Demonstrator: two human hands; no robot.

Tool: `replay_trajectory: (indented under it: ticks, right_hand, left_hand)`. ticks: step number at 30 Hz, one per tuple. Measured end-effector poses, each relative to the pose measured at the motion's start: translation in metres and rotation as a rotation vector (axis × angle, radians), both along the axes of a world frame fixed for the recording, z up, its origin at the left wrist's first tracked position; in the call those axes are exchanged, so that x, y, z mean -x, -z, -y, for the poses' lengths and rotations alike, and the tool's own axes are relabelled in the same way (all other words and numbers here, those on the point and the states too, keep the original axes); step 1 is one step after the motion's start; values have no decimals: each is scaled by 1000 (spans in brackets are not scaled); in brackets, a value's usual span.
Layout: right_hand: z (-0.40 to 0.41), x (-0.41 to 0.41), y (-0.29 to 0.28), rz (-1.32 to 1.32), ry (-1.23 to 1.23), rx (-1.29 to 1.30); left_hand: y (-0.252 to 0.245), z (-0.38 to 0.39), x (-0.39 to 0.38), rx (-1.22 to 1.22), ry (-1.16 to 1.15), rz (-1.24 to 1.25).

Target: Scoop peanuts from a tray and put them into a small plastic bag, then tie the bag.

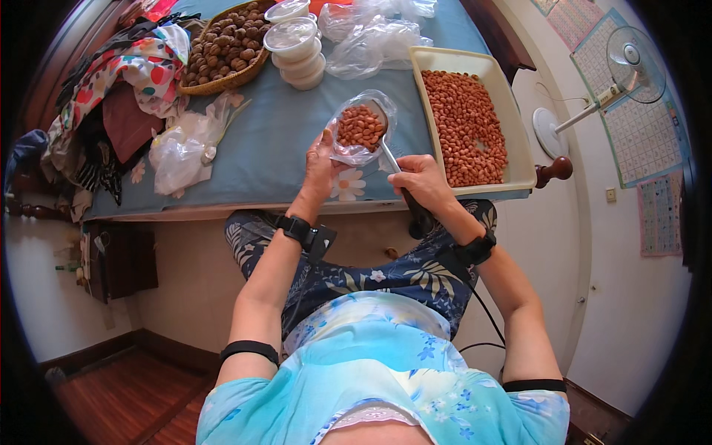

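Note:
My left hand (322,164) holds a clear plastic bag (356,154) by its left side. Shelled peanuts (359,127) with reddish skins lie inside it. My right hand (420,181) grips the handle of a metal ladle (390,156) with a dark grip end. The ladle's head is at the right side of the bag's mouth, against the peanuts; part of it is hidden. To the right, a cream plastic tray (421,111) holds a wide layer of the same kind of peanuts (464,122), with a small bare patch low on its right.
On the blue tablecloth (250,161) stand a wicker basket (222,86) of walnuts, stacked lidded plastic tubs (289,40) and clear plastic bags (372,47). A crumpled white bag (181,150) and piled cloths (133,72) lie left. A fan (631,55) stands beyond the tray.

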State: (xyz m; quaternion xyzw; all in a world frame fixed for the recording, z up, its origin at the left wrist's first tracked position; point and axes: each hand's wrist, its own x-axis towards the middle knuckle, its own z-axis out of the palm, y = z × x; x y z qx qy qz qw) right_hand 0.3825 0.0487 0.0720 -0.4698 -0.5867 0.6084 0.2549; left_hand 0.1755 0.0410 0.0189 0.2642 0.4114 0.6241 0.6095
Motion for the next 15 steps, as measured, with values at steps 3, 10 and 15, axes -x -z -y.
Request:
replay_trajectory:
  ticks: [3, 10, 15]
  right_hand:
    - [4, 2, -2, 136, -23, -161]
    - [4, -27, -17, 334, 70, -556]
    - [-20, -106, -41, 269, 241, -405]
  left_hand:
    - [2, 2, 1, -23, 16, 6]
    - [0, 4, 4, 57, 28, -37]
    - [3, 5, 2, 53, -25, 15]
